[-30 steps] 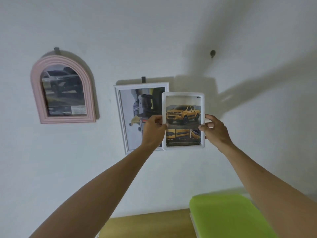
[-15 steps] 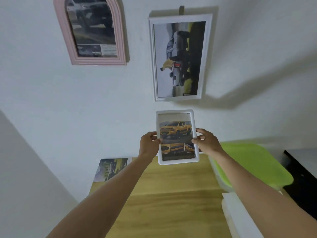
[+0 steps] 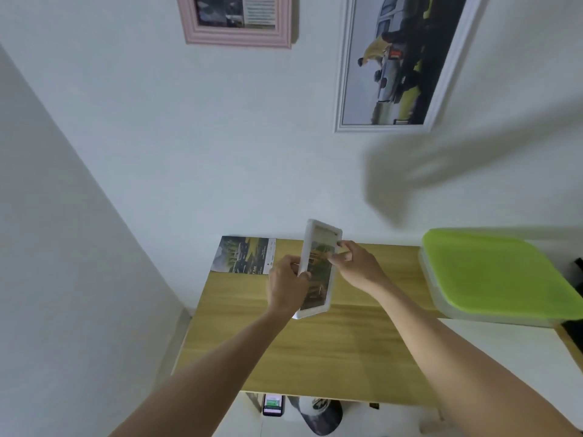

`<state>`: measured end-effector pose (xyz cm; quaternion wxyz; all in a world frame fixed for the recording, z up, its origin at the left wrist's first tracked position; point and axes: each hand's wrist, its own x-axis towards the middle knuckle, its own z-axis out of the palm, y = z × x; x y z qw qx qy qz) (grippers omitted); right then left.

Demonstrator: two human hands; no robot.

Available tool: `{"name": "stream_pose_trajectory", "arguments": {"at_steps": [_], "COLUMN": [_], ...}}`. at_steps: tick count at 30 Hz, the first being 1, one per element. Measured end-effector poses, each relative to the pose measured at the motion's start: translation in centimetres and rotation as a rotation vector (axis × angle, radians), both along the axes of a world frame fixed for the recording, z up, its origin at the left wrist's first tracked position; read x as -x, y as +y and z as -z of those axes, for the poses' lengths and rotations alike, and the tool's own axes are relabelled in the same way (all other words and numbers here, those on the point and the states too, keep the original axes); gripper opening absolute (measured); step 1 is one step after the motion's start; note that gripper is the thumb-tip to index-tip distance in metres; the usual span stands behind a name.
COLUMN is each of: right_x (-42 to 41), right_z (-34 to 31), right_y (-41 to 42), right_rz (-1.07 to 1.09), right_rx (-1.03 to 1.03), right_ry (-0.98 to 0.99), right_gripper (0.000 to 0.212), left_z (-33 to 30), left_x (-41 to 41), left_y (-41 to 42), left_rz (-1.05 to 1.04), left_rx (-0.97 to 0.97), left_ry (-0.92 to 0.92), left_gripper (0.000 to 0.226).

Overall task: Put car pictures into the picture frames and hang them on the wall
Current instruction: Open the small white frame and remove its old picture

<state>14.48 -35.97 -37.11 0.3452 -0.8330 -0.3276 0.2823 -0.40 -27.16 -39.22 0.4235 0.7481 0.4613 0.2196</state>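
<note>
A pink frame (image 3: 237, 25) hangs on the wall (image 3: 189, 137) at upper left, only its lower part in sight, with a dark car picture inside. Below it, at the back edge of the wooden counter (image 3: 315, 348), lies a loose car picture (image 3: 244, 255), flat against the wall. Just right of that, the left hand (image 3: 288, 287) grips the left edge of a small white frame (image 3: 318, 269), fingers curled round it. The frame is held above the counter, turned partly edge-on and tilted, with a yellow car picture blurred behind its front. The right hand (image 3: 355, 266) touches the frame's right side, thumb and forefinger pinching near its upper edge. Higher up on the wall hangs a tall white frame (image 3: 342, 89) showing a car turned sideways. At far right a box with a green lid (image 3: 492, 275) rests on the counter. Under the counter's near edge a phone (image 3: 273, 404) lies on the floor.
</note>
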Motion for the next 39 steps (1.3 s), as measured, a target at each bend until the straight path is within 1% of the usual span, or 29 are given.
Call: {"name": "stream_pose_trajectory", "arguments": {"at_steps": [3,4,6,8,11,14,16,18,22,26,29,33,36,39], "right_x": [1.7,2.2,2.6,2.7,2.0,0.7,-0.4,-1.2,-2.4,-3.2,-3.0,-2.5,-2.2,-1.8], "right_z": [-1.5,-1.7,-1.7,-1.7,-1.5,-0.8,0.1,0.8,2.1,3.7,4.9,7.3,9.3,10.6], "right_y": [2.2,2.8,3.4,3.6,3.0,2.1,1.4,0.9,0.4,0.6,0.9,1.2,1.5,1.5], "right_rz": [0.022,0.032,0.062,0.101,0.134,0.132,0.099,0.069,-0.003,-0.077,-0.100,0.011,0.027,-0.006], "right_rx": [-0.108,-0.125,-0.138,-0.156,-0.187,-0.202,-0.207,-0.199,-0.213,-0.211,-0.230,-0.253,-0.336,-0.370], "right_ry": [0.014,0.005,-0.040,-0.076,-0.008,0.122,0.194,0.215,0.242,0.233,0.163,0.032,-0.065,-0.220], "right_gripper": [0.053,0.049,0.036,0.022,0.008,0.015,0.020,0.019,0.016,0.023,0.037,0.057,0.063,0.061], "left_z": [0.0,0.1,0.5,1.1,2.2,3.7,4.2,4.1,3.4,4.7,5.7,6.7,7.2,8.0], "left_x": [-0.3,-0.3,-0.4,-0.5,-0.2,0.8,1.3,1.5,1.5,1.2,1.1,0.7,0.1,-0.3], "left_y": [-1.2,-1.7,-2.6,-3.0,-2.7,-1.0,0.6,2.3,4.5,4.9,5.2,5.2,5.3,5.3], "left_rz": [0.014,0.036,0.086,0.130,0.203,0.191,0.151,0.126,0.141,0.149,0.088,0.063,0.022,-0.008], "left_rx": [-0.138,-0.186,-0.264,-0.292,-0.320,-0.378,-0.343,-0.282,-0.083,-0.106,-0.061,-0.013,0.018,0.039], "left_ry": [0.033,0.043,0.058,0.041,-0.030,0.019,0.095,0.126,0.089,0.048,0.089,0.124,0.157,0.222], "left_gripper": [0.018,0.019,0.024,0.030,0.039,0.045,0.050,0.057,0.066,0.065,0.064,0.066,0.065,0.062]}}
